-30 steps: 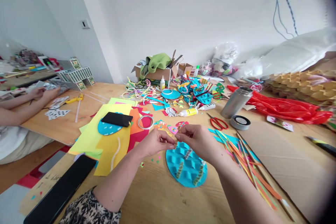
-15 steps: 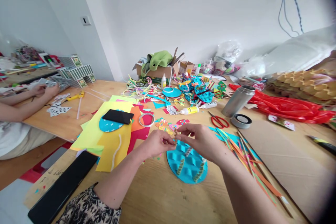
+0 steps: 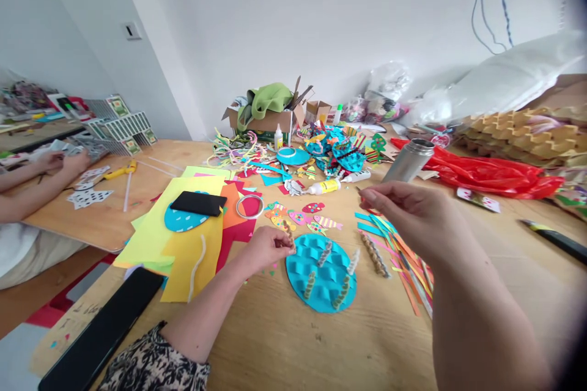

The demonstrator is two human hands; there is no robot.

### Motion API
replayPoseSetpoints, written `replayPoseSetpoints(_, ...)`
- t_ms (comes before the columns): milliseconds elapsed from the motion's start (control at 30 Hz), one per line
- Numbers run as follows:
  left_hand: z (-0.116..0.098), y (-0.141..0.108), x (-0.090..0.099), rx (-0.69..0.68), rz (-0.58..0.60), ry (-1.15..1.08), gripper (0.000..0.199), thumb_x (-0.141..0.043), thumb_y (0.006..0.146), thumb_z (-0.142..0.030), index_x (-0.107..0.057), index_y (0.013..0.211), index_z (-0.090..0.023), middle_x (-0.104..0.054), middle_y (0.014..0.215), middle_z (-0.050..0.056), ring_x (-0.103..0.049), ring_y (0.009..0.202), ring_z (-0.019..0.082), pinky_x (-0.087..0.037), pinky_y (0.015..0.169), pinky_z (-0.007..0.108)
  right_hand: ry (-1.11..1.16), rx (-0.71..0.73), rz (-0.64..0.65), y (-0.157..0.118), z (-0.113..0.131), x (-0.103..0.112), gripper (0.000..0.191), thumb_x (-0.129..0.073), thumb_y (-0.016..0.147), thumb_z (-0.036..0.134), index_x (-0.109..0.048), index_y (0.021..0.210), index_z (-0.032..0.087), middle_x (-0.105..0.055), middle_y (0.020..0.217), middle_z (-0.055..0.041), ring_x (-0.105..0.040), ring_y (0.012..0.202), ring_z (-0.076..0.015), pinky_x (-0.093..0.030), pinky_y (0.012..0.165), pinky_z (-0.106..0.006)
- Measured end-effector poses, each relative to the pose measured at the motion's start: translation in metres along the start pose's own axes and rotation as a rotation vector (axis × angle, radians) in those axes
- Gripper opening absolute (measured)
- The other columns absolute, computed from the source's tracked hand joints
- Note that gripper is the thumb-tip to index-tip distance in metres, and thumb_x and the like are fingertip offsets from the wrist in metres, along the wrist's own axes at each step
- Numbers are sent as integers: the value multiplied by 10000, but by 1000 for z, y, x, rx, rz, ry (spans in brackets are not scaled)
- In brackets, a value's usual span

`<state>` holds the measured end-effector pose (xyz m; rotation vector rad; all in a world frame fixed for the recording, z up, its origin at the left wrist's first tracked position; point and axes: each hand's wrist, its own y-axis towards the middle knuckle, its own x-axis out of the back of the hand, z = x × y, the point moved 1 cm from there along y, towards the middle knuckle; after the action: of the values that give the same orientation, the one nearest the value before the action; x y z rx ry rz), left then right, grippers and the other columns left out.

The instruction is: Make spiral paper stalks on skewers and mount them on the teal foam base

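Note:
My left hand (image 3: pixel 271 245) pinches a short twisted brown strip (image 3: pixel 288 231) between thumb and fingertips, just left of a blue disc. That blue dimpled disc (image 3: pixel 299 281) lies on the table, with several twisted green, grey and white pieces (image 3: pixel 342 292) standing on it. Farther right, my right hand (image 3: pixel 413 214) has its thumb and fingers closed at the red-handled scissors (image 3: pixel 364 201), which it mostly covers. Beneath this hand lies another twisted brown strip (image 3: pixel 375 254), beside loose coloured paper strips (image 3: pixel 403 263). Colourful paper fish (image 3: pixel 298 216) lie behind the disc.
A steel flask (image 3: pixel 409 162) stands behind my right hand. Glue bottles (image 3: pixel 324 186) and a silver ring (image 3: pixel 250 206) lie farther back. Left are yellow sheets (image 3: pixel 151 232) bearing a phone (image 3: pixel 198 202), and a black case (image 3: pixel 103 330). A co-worker's hands (image 3: pixel 68 162) handle cards.
My hands have parted. The right moved from the twisted strip over the disc to the scissors; the left keeps the strip. The view has shifted slightly right.

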<state>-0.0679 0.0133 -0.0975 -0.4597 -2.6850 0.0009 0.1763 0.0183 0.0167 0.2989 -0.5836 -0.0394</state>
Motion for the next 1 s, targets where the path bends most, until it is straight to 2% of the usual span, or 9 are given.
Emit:
replayPoseSetpoints(100, 5, 1, -1, -6, 9, 33, 105, -649, 702, -247, -656, 665, -148, -633, 665, 8, -587, 667, 152, -442, 627, 240, 4, -44, -57, -2, 3, 4, 387, -613, 758, 530, -699, 815, 158, -699, 753, -77, -600, 668, -189, -460, 596, -303)
replayPoseSetpoints(233, 8, 3, -1, -14, 28, 89, 97, -651, 708, -239, -656, 655, -157, -639, 669, 5, -598, 700, 156, -449, 657, 240, 10, -13, -53, -3, 6, 2, 373, -606, 767, 513, -705, 799, 155, -695, 737, -76, -587, 658, -176, -448, 587, -291)
replayPoseSetpoints(400, 8, 2, 0, -23, 40, 171, 91, -637, 729, -207, -657, 659, -153, -627, 653, -3, -593, 666, 138, -432, 620, 217, 1, -7, -61, -3, 6, 2, 341, -596, 782, 484, -703, 786, 160, -696, 734, -67, -584, 652, -163, -434, 591, -287)
replayPoseSetpoints(567, 9, 2, -1, -20, 41, 273, 55, -642, 724, -179, -679, 690, -158, -644, 667, -7, -590, 633, 134, -422, 598, 218, -18, 21, -79, -2, 4, 1, 357, -602, 757, 526, -707, 750, 185, -697, 709, -42, -597, 649, -173, -431, 590, -298)
replayPoseSetpoints(1000, 17, 3, -4, -68, 18, 452, 54, -654, 745, -178, -707, 750, -190, -712, 783, -1, -632, 750, 146, -441, 807, 265, -28, 19, -69, -3, 8, 0, 338, -599, 753, 507, -712, 751, 188, -706, 701, -37, -617, 646, -174, -449, 597, -300)
